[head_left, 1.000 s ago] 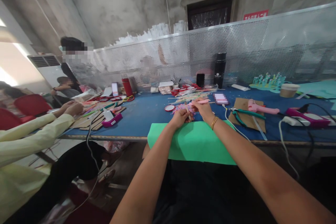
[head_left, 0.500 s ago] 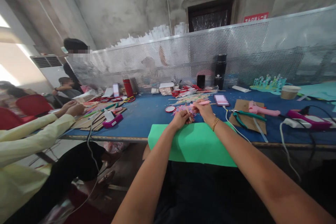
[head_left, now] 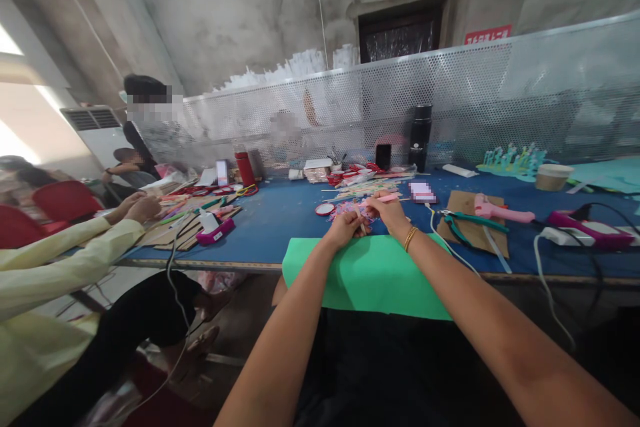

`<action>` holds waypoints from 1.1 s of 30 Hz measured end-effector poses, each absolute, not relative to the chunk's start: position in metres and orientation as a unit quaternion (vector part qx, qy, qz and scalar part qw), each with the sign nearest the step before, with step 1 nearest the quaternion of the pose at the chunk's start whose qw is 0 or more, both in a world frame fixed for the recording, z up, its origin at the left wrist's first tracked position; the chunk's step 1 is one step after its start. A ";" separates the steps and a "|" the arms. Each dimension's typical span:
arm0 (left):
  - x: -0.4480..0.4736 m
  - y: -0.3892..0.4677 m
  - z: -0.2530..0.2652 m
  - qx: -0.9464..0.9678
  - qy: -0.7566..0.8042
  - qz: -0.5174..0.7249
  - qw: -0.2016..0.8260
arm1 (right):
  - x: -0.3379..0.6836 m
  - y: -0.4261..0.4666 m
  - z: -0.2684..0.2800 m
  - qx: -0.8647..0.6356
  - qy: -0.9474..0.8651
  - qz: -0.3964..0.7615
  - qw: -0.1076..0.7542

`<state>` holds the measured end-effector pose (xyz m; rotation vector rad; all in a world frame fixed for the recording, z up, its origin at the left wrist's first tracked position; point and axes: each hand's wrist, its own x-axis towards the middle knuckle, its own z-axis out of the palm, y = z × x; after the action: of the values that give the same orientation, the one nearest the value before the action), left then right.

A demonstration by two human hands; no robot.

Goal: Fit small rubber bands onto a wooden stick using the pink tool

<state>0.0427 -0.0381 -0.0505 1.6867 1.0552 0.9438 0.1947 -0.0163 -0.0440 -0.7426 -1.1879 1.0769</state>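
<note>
Over the blue table, my left hand pinches a thin pale strip that points down between the fingers. My right hand is closed on a pink pen-shaped tool, its tip close to the upper end of the strip. Behind and under both hands lies a pile of small pink and purple shreds. A green sheet spreads below my wrists and hangs over the table's front edge. The fingertips are too small to show whether the tool touches the strip.
Right of my hands are green-handled pliers, a pink glue gun on cardboard and a purple power strip. Thin sticks, a phone and a black flask stand or lie behind. A co-worker's sleeved arms reach in at left.
Almost nothing differs. The pink tool tilts a little and my right fingers shift slightly, while my left hand keeps its hold on the strip.
</note>
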 end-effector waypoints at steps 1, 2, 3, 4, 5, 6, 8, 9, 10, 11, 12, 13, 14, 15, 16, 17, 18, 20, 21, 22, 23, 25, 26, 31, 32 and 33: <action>0.043 -0.038 -0.051 0.683 0.427 0.383 0.453 | 0.194 -0.016 -0.044 -0.322 -0.524 0.473 0.631; 0.043 -0.038 -0.051 0.684 0.426 0.382 0.453 | 0.194 -0.016 -0.044 -0.322 -0.524 0.474 0.630; 0.043 -0.038 -0.051 0.683 0.426 0.383 0.453 | 0.194 -0.017 -0.044 -0.325 -0.521 0.473 0.632; 0.043 -0.038 -0.051 0.682 0.426 0.385 0.453 | 0.195 -0.017 -0.044 -0.330 -0.515 0.469 0.637; 0.043 -0.038 -0.051 0.682 0.425 0.385 0.454 | 0.195 -0.017 -0.043 -0.335 -0.507 0.465 0.643; 0.043 -0.038 -0.051 0.681 0.425 0.385 0.454 | 0.195 -0.017 -0.043 -0.339 -0.502 0.462 0.648; 0.043 -0.038 -0.051 0.682 0.427 0.384 0.454 | 0.195 -0.018 -0.043 -0.335 -0.504 0.463 0.648; 0.042 -0.038 -0.051 0.682 0.427 0.382 0.454 | 0.195 -0.018 -0.043 -0.330 -0.509 0.468 0.642; 0.042 -0.038 -0.051 0.683 0.428 0.380 0.454 | 0.195 -0.018 -0.043 -0.325 -0.516 0.474 0.635; 0.042 -0.038 -0.051 0.683 0.429 0.379 0.454 | 0.194 -0.018 -0.043 -0.322 -0.520 0.479 0.629; 0.042 -0.038 -0.051 0.683 0.429 0.378 0.454 | 0.194 -0.018 -0.043 -0.322 -0.521 0.481 0.627; 0.042 -0.037 -0.051 0.682 0.429 0.378 0.455 | 0.194 -0.018 -0.043 -0.325 -0.518 0.481 0.628; 0.042 -0.037 -0.051 0.682 0.429 0.378 0.456 | 0.194 -0.018 -0.043 -0.330 -0.512 0.478 0.633; 0.042 -0.037 -0.052 0.681 0.429 0.379 0.457 | 0.195 -0.017 -0.043 -0.334 -0.505 0.475 0.638; 0.042 -0.037 -0.052 0.681 0.428 0.380 0.457 | 0.195 -0.017 -0.043 -0.338 -0.499 0.472 0.643; 0.042 -0.037 -0.052 0.681 0.427 0.381 0.457 | 0.195 -0.017 -0.043 -0.339 -0.497 0.471 0.645; 0.042 -0.037 -0.052 0.682 0.426 0.382 0.456 | 0.196 -0.017 -0.043 -0.337 -0.499 0.471 0.645; 0.042 -0.036 -0.053 0.684 0.427 0.380 0.453 | 0.195 -0.016 -0.043 -0.329 -0.511 0.474 0.637; 0.042 -0.036 -0.053 0.686 0.428 0.377 0.452 | 0.195 -0.016 -0.044 -0.325 -0.518 0.477 0.632; 0.042 -0.036 -0.053 0.686 0.429 0.375 0.452 | 0.195 -0.015 -0.045 -0.324 -0.521 0.479 0.628; 0.042 -0.036 -0.053 0.687 0.429 0.374 0.452 | 0.194 -0.015 -0.045 -0.326 -0.521 0.480 0.626; 0.042 -0.036 -0.053 0.687 0.428 0.373 0.453 | 0.194 -0.014 -0.045 -0.332 -0.513 0.477 0.632; 0.042 -0.036 -0.053 0.688 0.427 0.374 0.453 | 0.195 -0.014 -0.045 -0.335 -0.508 0.473 0.638; 0.043 -0.036 -0.052 0.685 0.424 0.379 0.456 | 0.195 -0.015 -0.044 -0.330 -0.509 0.470 0.641; 0.043 -0.036 -0.052 0.684 0.423 0.379 0.457 | 0.195 -0.016 -0.044 -0.328 -0.511 0.473 0.639; 0.043 -0.036 -0.052 0.685 0.423 0.379 0.457 | 0.194 -0.015 -0.044 -0.326 -0.512 0.475 0.637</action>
<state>0.0427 -0.0361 -0.0520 1.6876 1.0419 0.9334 0.1943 -0.0154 -0.0439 -0.7438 -1.1688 1.0841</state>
